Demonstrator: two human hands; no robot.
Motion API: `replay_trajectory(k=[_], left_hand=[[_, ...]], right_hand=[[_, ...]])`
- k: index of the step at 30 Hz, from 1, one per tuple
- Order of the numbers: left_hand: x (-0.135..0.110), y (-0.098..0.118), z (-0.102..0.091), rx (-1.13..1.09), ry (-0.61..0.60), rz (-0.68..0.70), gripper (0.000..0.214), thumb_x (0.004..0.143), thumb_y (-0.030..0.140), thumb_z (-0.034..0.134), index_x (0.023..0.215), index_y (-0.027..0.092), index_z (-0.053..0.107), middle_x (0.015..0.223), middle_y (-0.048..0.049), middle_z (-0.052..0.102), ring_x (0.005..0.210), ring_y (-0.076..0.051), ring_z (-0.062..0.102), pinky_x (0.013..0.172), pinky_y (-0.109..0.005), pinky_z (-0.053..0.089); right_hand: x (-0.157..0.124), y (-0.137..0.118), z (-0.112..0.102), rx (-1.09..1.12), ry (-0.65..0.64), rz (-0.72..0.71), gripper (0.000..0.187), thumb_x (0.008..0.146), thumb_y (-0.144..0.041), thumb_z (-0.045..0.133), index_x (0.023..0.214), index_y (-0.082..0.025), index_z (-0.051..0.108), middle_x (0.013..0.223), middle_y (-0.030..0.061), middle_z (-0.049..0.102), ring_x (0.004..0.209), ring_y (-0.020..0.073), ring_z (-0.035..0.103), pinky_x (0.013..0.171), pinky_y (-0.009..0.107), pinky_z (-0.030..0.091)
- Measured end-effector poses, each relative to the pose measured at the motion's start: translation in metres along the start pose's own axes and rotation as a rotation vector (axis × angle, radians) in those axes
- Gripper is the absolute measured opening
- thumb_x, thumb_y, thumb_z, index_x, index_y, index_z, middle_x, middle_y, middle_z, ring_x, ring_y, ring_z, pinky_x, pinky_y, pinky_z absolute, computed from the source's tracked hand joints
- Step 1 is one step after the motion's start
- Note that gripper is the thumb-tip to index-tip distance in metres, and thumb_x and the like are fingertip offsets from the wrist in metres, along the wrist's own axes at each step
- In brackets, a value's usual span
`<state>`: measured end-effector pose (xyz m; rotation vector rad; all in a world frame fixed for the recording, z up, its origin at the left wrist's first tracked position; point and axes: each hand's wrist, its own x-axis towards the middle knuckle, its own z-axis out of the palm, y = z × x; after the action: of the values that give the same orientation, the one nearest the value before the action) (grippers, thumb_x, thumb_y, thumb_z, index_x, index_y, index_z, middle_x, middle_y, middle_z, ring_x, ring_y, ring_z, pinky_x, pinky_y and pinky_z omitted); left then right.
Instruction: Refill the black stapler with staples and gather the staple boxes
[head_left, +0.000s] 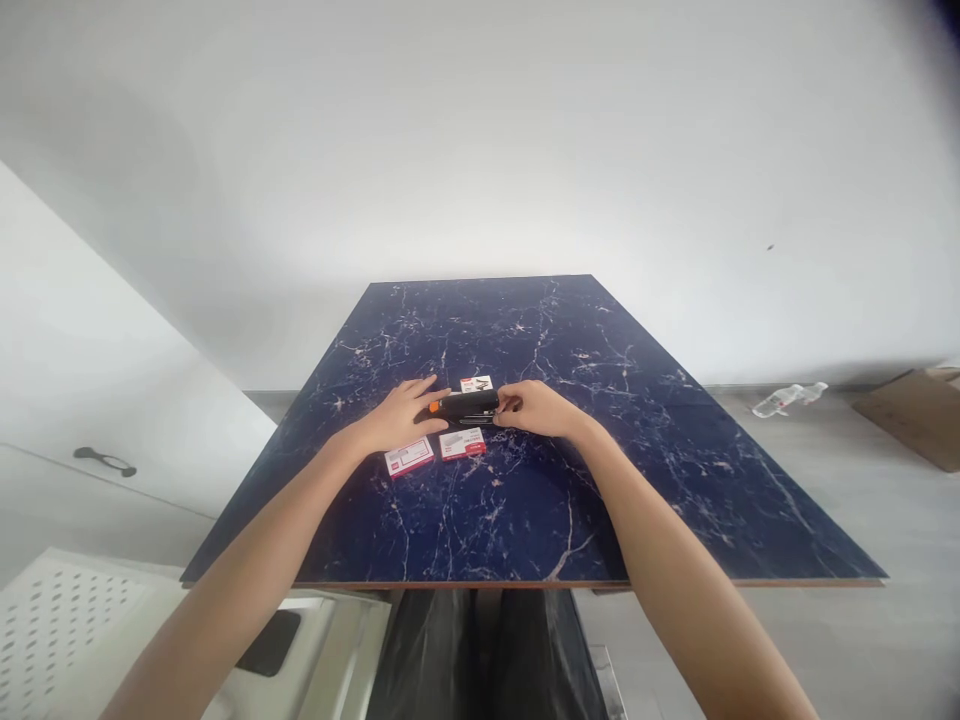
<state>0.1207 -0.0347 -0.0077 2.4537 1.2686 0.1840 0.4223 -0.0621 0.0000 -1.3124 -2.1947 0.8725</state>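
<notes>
The print on the three small boxes (pixel 463 443) beside the stapler (pixel 466 405) is too small to read.

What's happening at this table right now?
A person holds a black stapler with an orange end between both hands over a dark blue marbled table. The left hand is on its orange end, and the right hand pinches the other end. Two small red-and-white boxes lie just in front of the stapler, and a third small box sits behind it.
</notes>
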Motion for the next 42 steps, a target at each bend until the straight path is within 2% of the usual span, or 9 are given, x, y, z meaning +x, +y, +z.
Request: replay_trajectory(k=[4, 8, 11, 18, 24, 31, 36, 39, 42], left_hand=[[0.001, -0.004, 0.004, -0.052, 0.063, 0.055, 0.071, 0.094, 0.07, 0.047, 0.157, 0.04, 0.036, 0.17, -0.0015, 0.022, 0.155, -0.04, 0.017, 0.12, -0.063, 0.024], [0.008, -0.015, 0.008, -0.228, 0.131, 0.098, 0.057, 0.104, 0.059, 0.031, 0.148, 0.032, 0.054, 0.156, -0.0048, 0.05, 0.146, -0.03, 0.039, 0.121, -0.053, 0.029], [0.013, -0.024, 0.008, -0.262, 0.141, 0.121, 0.053, 0.102, 0.057, 0.04, 0.137, 0.027, 0.065, 0.147, -0.0072, 0.059, 0.141, -0.03, 0.044, 0.12, -0.052, 0.03], [0.008, -0.024, -0.003, -0.301, 0.031, 0.108, 0.052, 0.103, 0.054, 0.039, 0.146, 0.031, 0.056, 0.155, -0.0033, 0.05, 0.146, -0.027, 0.04, 0.121, -0.047, 0.031], [0.008, -0.022, -0.005, -0.288, 0.056, 0.135, 0.05, 0.102, 0.054, 0.041, 0.138, 0.027, 0.063, 0.151, -0.0061, 0.055, 0.142, -0.028, 0.045, 0.12, -0.05, 0.034], [0.011, -0.027, -0.004, -0.266, 0.056, 0.114, 0.051, 0.1, 0.057, 0.043, 0.136, 0.028, 0.065, 0.15, -0.0054, 0.056, 0.138, -0.031, 0.05, 0.115, -0.052, 0.04], [0.011, -0.028, -0.004, -0.278, 0.052, 0.102, 0.05, 0.1, 0.058, 0.044, 0.134, 0.028, 0.067, 0.151, -0.0053, 0.055, 0.138, -0.032, 0.049, 0.115, -0.053, 0.039], [0.01, -0.029, -0.005, -0.289, 0.06, 0.101, 0.049, 0.098, 0.06, 0.045, 0.124, 0.028, 0.072, 0.153, -0.0056, 0.053, 0.138, -0.033, 0.049, 0.113, -0.053, 0.041], [0.008, -0.032, -0.006, -0.302, 0.072, 0.112, 0.047, 0.097, 0.059, 0.048, 0.117, 0.027, 0.076, 0.149, -0.0062, 0.056, 0.134, -0.031, 0.053, 0.111, -0.05, 0.043]], right_hand=[[0.001, -0.003, 0.006, -0.048, 0.024, 0.003, 0.013, 0.079, -0.029, 0.07, 0.088, -0.021, 0.074, 0.086, 0.0007, 0.077, 0.076, 0.0177, 0.069, 0.068, 0.025, 0.048], [-0.001, -0.005, 0.006, -0.059, 0.045, 0.002, 0.009, 0.078, -0.028, 0.072, 0.083, -0.021, 0.075, 0.083, -0.0004, 0.077, 0.075, 0.0169, 0.069, 0.069, 0.024, 0.048], [-0.002, -0.006, 0.005, -0.052, 0.051, 0.022, 0.008, 0.078, -0.028, 0.073, 0.081, -0.021, 0.075, 0.081, -0.0013, 0.076, 0.073, 0.0161, 0.069, 0.068, 0.024, 0.047], [0.0, -0.003, 0.007, -0.1, 0.079, 0.037, 0.007, 0.08, -0.03, 0.072, 0.079, -0.022, 0.074, 0.081, -0.0001, 0.076, 0.074, 0.0175, 0.068, 0.067, 0.026, 0.048], [-0.001, -0.006, 0.002, -0.167, 0.061, 0.03, 0.006, 0.083, -0.026, 0.07, 0.081, -0.022, 0.073, 0.086, 0.0023, 0.077, 0.078, 0.0198, 0.069, 0.068, 0.027, 0.047], [-0.008, -0.006, -0.007, -0.298, 0.049, 0.049, 0.016, 0.086, -0.024, 0.064, 0.097, -0.023, 0.076, 0.096, 0.0047, 0.077, 0.083, 0.0227, 0.069, 0.07, 0.029, 0.047], [-0.004, -0.005, -0.002, -0.202, 0.009, 0.054, 0.017, 0.084, -0.03, 0.068, 0.099, -0.022, 0.073, 0.093, 0.0029, 0.076, 0.079, 0.0194, 0.068, 0.069, 0.027, 0.048], [-0.008, 0.003, -0.011, -0.192, -0.002, 0.092, 0.015, 0.083, -0.031, 0.069, 0.095, -0.023, 0.073, 0.089, 0.0023, 0.076, 0.078, 0.0193, 0.068, 0.07, 0.029, 0.049], [-0.018, 0.01, -0.029, -0.243, 0.008, 0.192, 0.014, 0.08, -0.028, 0.07, 0.094, -0.023, 0.073, 0.089, 0.003, 0.076, 0.079, 0.0205, 0.068, 0.07, 0.029, 0.049]])
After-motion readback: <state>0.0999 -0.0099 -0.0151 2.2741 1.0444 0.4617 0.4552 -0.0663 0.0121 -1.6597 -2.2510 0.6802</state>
